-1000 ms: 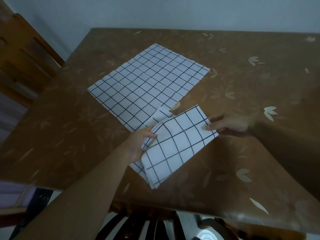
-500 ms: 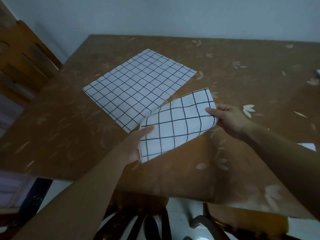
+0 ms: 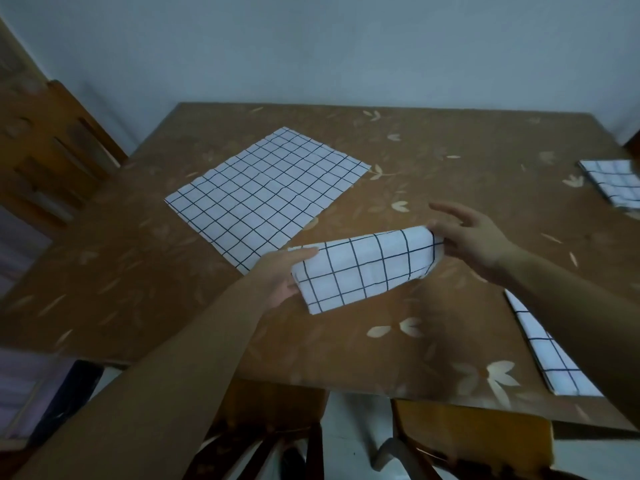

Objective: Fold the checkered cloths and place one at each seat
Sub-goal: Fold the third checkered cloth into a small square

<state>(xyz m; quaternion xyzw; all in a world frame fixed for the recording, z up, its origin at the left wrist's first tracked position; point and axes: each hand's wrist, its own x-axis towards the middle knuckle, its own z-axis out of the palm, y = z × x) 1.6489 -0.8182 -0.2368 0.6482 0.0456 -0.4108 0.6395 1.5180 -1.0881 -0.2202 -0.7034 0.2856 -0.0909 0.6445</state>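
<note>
Gripping folded cloth (image 3: pixel 363 268) w/ L hand (image 3: pixel 277 277) & R hand (image 3: pixel 474 239) (each pinching an end); flat cloth (image 3: pixel 270 192) behind.

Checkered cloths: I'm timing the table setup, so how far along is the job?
Done: the far-right folded cloth and the near-right folded cloth lie at edges of the table. In hand: a third folded cloth, held at its ends by the left hand and right hand. Left: seat it, then fold and place the flat cloth.

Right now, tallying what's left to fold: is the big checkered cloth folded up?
No, the big checkered cloth lies spread flat on the table.
</note>
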